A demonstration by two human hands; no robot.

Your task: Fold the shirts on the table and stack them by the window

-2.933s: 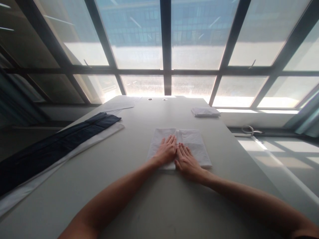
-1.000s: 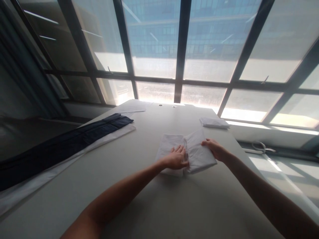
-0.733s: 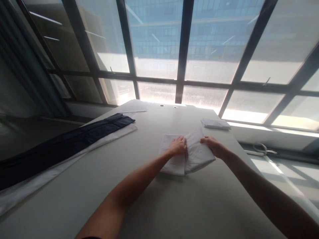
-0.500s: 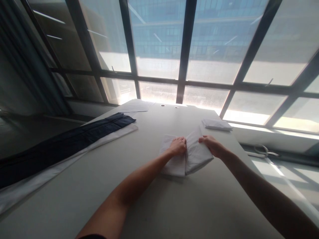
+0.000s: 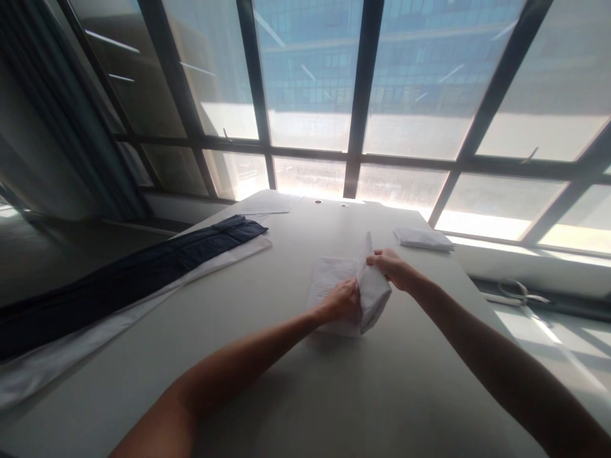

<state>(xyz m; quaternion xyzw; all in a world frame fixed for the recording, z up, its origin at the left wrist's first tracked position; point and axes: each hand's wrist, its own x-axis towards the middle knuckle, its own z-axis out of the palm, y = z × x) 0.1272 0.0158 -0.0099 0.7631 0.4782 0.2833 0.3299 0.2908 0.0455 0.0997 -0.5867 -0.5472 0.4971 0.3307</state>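
Observation:
A white folded cloth, perhaps a garment, lies on the white table with its right part raised nearly upright. My right hand pinches the upper edge of that raised part between thumb and fingers. At the crease in the middle, my left hand has its fingers closed against the cloth, with the fingertips partly hidden by the fold. The left part of the cloth rests flat under and beyond my left hand.
Another white folded cloth lies near the table's right edge. Dark blue trousers and a long white cloth stretch along the left side. A thin white sheet is at the far end, before large windows. A coiled pale strap lies beyond the table.
My right hand has moved left, tipping the right part of the cloth up and over toward the left part. My left hand has slid slightly down, its fingers now at the crease.

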